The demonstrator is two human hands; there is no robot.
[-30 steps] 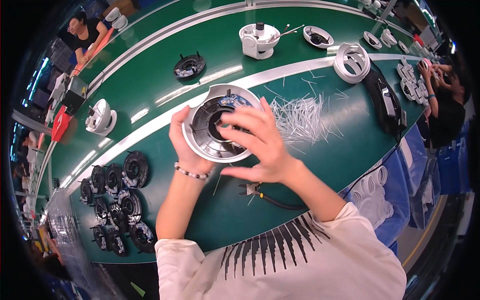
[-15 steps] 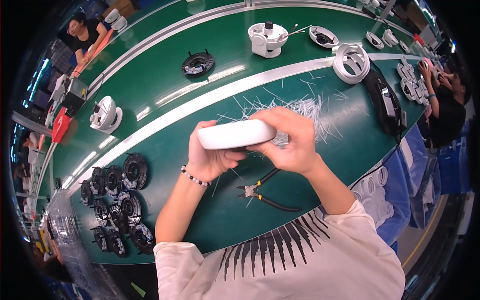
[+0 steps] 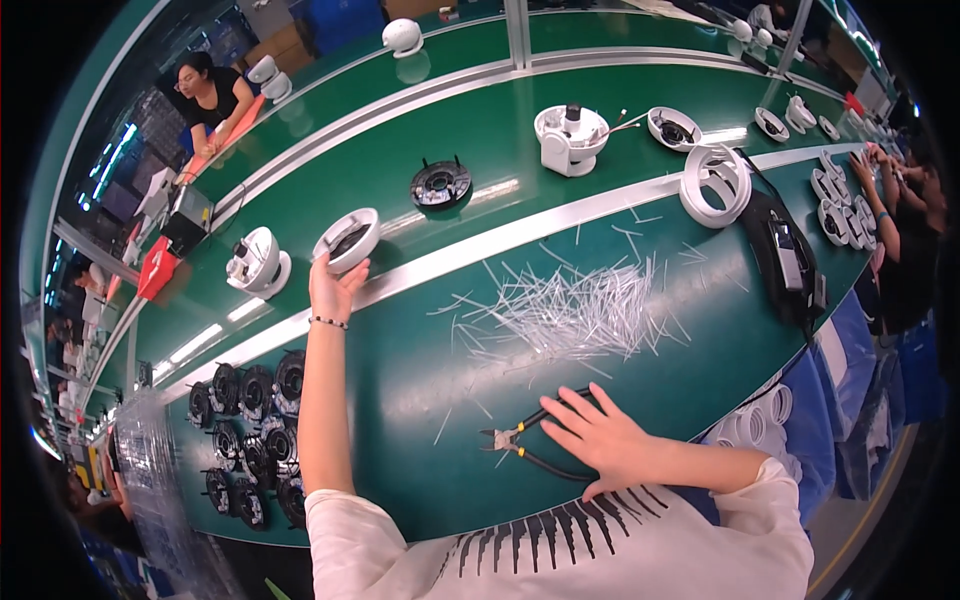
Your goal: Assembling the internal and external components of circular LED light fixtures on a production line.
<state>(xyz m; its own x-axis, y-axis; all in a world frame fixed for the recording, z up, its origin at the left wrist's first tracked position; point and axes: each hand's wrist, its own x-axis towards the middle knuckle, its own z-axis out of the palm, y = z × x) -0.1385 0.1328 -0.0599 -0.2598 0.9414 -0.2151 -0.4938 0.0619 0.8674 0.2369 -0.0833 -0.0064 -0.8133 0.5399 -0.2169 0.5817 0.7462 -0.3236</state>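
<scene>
My left hand [image 3: 338, 288] reaches far out on the left, thumb and fingers at the near edge of a round white plastic shell [image 3: 347, 238]. The shell's hollow side, with a dark part inside, faces up toward me over the green conveyor [image 3: 420, 240]. Near the table's front edge, my right hand [image 3: 608, 440] is open, its fingers spread over the handles of the diagonal cutters [image 3: 508, 438]. These cutters have black and yellow handles and lie with jaws pointing left. Behind them is a heap of thin, clear-white strips [image 3: 590, 310].
Black ring-shaped parts [image 3: 256, 390] stand in rows at left. On the conveyor sit a black ring unit [image 3: 440, 185] and white camera-like housings [image 3: 572, 140]. White rings [image 3: 715, 186] and a black elongated device [image 3: 782, 255] lie at right. Other people work at both sides.
My left hand has carried the white shell from in front of me out to the conveyor at the far left. My right hand has let go of it and come down to the cutters.
</scene>
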